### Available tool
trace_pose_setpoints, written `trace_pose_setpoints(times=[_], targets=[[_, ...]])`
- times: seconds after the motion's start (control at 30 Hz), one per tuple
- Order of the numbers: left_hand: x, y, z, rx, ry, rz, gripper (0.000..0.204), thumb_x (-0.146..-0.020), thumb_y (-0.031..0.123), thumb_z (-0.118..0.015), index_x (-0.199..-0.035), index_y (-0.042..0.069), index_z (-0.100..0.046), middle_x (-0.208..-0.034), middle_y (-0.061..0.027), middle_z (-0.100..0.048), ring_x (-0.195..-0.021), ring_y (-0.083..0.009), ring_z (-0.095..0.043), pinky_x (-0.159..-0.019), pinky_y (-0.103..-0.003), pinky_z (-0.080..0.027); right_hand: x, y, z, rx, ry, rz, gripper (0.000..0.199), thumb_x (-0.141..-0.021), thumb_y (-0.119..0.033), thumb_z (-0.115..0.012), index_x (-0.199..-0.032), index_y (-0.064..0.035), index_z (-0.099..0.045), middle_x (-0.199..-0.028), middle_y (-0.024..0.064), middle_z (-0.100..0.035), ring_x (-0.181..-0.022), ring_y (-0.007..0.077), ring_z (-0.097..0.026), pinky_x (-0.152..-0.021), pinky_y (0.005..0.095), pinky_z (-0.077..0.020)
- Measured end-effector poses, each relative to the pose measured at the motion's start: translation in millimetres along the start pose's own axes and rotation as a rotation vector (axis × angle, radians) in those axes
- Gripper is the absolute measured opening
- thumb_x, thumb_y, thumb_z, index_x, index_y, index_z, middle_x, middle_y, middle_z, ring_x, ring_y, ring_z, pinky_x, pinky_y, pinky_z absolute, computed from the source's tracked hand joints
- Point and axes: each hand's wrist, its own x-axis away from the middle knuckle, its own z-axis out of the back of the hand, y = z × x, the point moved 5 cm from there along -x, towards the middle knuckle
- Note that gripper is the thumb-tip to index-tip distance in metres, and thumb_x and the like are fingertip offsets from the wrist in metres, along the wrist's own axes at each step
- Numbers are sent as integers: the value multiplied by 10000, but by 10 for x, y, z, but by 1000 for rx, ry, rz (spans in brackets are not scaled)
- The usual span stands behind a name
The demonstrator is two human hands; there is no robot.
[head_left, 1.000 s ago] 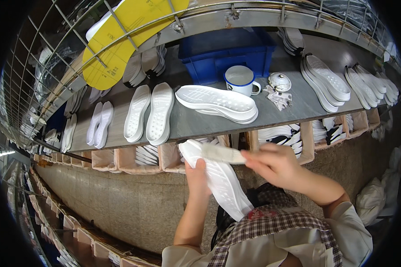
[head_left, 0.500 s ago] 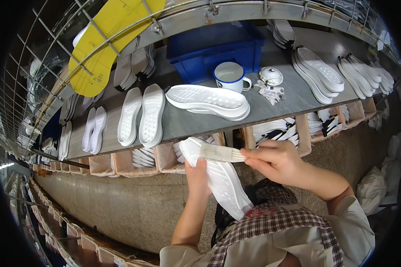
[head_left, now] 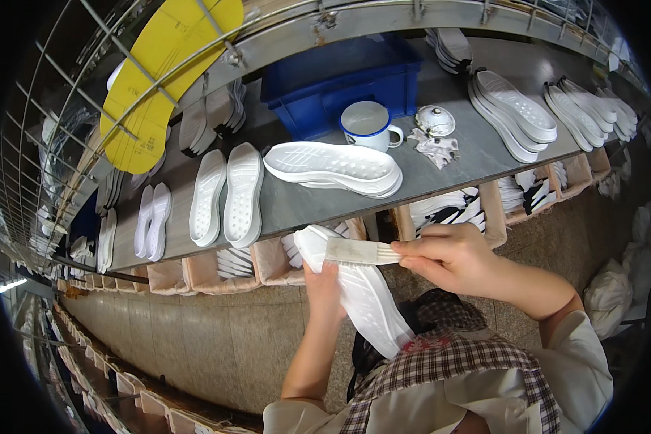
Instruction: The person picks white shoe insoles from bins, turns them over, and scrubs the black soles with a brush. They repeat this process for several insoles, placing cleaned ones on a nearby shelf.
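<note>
My left hand [head_left: 324, 286] grips a white shoe sole [head_left: 372, 298] by its side, near the upper end. The sole slants down to the right, its lower end against my checked apron. Between the thumb and fingers of my right hand [head_left: 445, 253] is the handle of a flat, pale brush [head_left: 353, 252]. Its head lies across the upper part of the sole, with short bristles facing down onto it. On the grey table beyond are a pair of white soles [head_left: 243, 197] standing side by side and a stacked pair [head_left: 333, 168] lying crosswise.
A blue crate [head_left: 343, 94], a white enamel mug [head_left: 365, 124], a lid [head_left: 435, 121] and a crumpled cloth [head_left: 437, 148] sit on the table. More soles [head_left: 513, 112] stand to the right. Lined bins [head_left: 452, 213] hang below the edge. A wire rack with a yellow template [head_left: 141, 101] overhangs the left.
My view has shifted slightly. The brush has tilted a little, showing more of its bristle edge, and still lies on the sole. Both hands keep their grips.
</note>
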Motion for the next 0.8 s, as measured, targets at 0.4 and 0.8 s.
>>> trace_pose_setpoints(times=[0.4, 0.8], targets=[[-49, 9, -19, -72, 9, -32, 421, -922, 74, -411, -1328, 56, -302, -1199, -136, -497, -1054, -257, -556, -873, -398, -509, 50, -56, 84, -140, 45, 192, 216, -795, -107, -696, -1003, -49, -698, -620, 52, -575, -487, 156, -545, -428, 271, -417], [-112, -42, -15, -65, -94, -64, 397, -951, 259, -500, -1268, 68, -356, -1131, -99, -550, -997, -233, -591, -826, -376, -530, 15, -52, 303, -207, 23, 158, 251, -787, -123, -704, -1025, -44, -690, -639, 46, -587, -473, 118, -524, -401, 256, -394]])
